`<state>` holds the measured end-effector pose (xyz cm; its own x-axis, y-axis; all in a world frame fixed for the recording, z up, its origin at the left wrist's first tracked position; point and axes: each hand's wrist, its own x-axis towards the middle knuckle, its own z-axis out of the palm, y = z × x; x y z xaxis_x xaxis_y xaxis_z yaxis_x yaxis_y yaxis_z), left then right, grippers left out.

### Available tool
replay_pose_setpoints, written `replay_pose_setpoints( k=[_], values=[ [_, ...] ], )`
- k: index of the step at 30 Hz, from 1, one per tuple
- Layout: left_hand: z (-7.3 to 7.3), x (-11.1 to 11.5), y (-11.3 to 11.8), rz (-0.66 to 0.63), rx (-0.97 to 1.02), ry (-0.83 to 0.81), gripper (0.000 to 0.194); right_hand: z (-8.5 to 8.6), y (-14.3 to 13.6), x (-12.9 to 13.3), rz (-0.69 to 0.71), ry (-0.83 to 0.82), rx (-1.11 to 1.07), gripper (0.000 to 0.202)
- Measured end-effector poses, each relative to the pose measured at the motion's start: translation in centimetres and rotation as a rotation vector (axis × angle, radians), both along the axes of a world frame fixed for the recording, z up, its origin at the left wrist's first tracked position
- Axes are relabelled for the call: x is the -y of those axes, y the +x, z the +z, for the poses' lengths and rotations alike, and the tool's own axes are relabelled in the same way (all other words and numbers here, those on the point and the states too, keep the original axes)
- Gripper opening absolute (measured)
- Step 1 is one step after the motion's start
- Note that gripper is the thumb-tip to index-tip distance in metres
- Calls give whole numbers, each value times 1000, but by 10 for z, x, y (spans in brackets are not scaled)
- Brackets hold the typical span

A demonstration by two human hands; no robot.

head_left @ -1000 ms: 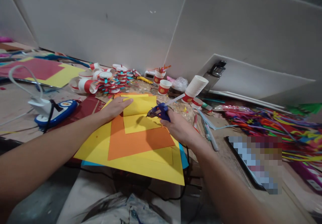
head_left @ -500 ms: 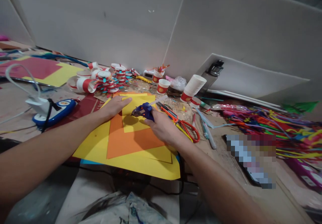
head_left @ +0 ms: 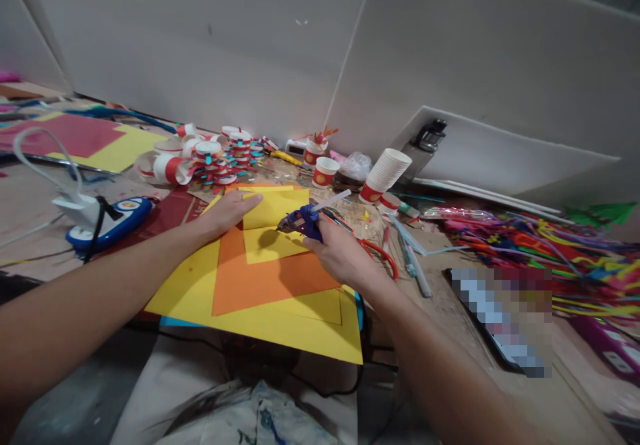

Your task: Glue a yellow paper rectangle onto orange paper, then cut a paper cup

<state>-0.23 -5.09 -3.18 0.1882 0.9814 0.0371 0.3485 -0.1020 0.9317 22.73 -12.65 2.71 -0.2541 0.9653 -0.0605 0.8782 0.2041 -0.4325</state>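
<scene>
My right hand point(head_left: 341, 250) is wrapped around a blue hot glue gun point(head_left: 303, 222), a whitish glue stick poking from its back. Its nozzle points left, just over a small yellow paper sheet point(head_left: 273, 248) that looks creased across the middle. At that sheet's upper left edge, my left hand point(head_left: 227, 213) grips the paper, thumb on top; its other fingers are mostly hidden. Beneath lies an orange sheet point(head_left: 265, 285), which rests on larger yellow paper point(head_left: 200, 298). Orange-handled scissors point(head_left: 383, 258) lie partly behind my right hand.
Red-and-white cut cup pieces point(head_left: 210, 158) crowd the back left. A leaning stack of paper cups point(head_left: 385, 175) stands at the back right, near colourful pipe cleaners point(head_left: 520, 245). A blue-and-white power strip point(head_left: 110, 222) sits left; a blurred-out phone point(head_left: 495, 322) lies right.
The glue gun and my right hand have shifted a little to the right, over more of the scissors. My left hand stays in place on the paper.
</scene>
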Motion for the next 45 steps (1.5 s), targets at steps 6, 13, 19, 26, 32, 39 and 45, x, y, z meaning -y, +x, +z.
replay_pose_setpoints(
  k=[6,13,19,26,32,39,45],
  values=[
    [0,-1,1,-31,4,-15,52,-4,-10,1,55,-16,-40,29],
    [4,3,3,-29,25,-37,46,-7,-15,1,109,-12,-87,30],
    [5,2,3,-14,-22,0,44,-17,-29,0,158,-4,-132,33],
    [0,0,2,-4,3,-48,44,-9,-21,4,160,-78,-139,30],
    [1,1,2,-3,1,-45,45,5,8,6,94,-118,-134,27],
    [7,5,4,6,1,-37,49,2,18,-1,-34,-62,-41,19],
    [5,3,2,19,33,-20,47,-1,14,-1,1,-91,-55,20]
  ],
)
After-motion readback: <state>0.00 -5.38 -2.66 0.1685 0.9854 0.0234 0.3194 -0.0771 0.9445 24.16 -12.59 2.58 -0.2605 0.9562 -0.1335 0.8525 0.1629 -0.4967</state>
